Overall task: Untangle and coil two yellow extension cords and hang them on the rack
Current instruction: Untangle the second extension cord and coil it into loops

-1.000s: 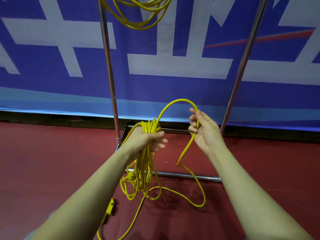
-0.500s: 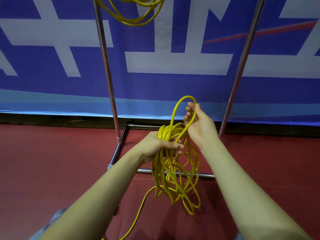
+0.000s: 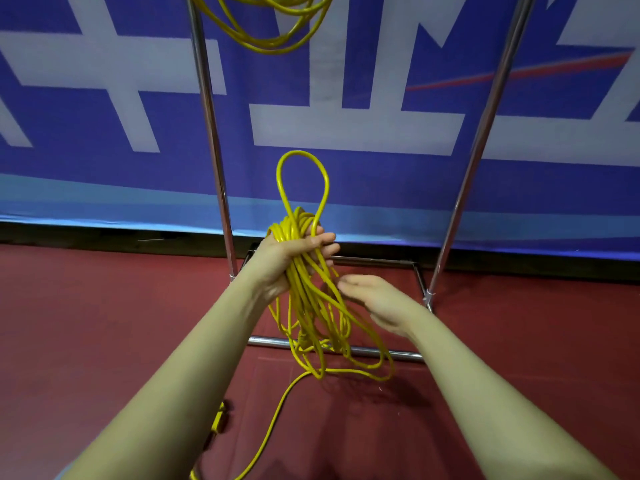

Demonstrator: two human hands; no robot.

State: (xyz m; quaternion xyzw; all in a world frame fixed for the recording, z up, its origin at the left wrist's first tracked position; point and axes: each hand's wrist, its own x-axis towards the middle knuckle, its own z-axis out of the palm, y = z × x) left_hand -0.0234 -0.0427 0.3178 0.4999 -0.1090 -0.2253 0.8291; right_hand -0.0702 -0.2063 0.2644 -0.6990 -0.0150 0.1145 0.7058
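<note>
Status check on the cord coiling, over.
Left hand gripping coiled cord, one loop sticking up. Right hand open beside hanging loops. Other cord already on rack. Tail trails on floor.

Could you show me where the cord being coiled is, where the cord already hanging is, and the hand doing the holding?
coiled cord [image 3: 304,306], head view: on the hanging loops below the grip.
hung cord [image 3: 273,43], head view: on its lowest loops.
left hand [image 3: 287,252], head view: on the palm gripping the coiled cord.

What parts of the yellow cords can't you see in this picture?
- Hanging cord, head view: its top, and whatever it hangs on, is cut off by the top edge.
- Held cord: the strands inside the grip are covered by the left hand; its trailing end runs off the bottom edge.
- Yellow block on the floor: partly hidden behind the left forearm.
</note>
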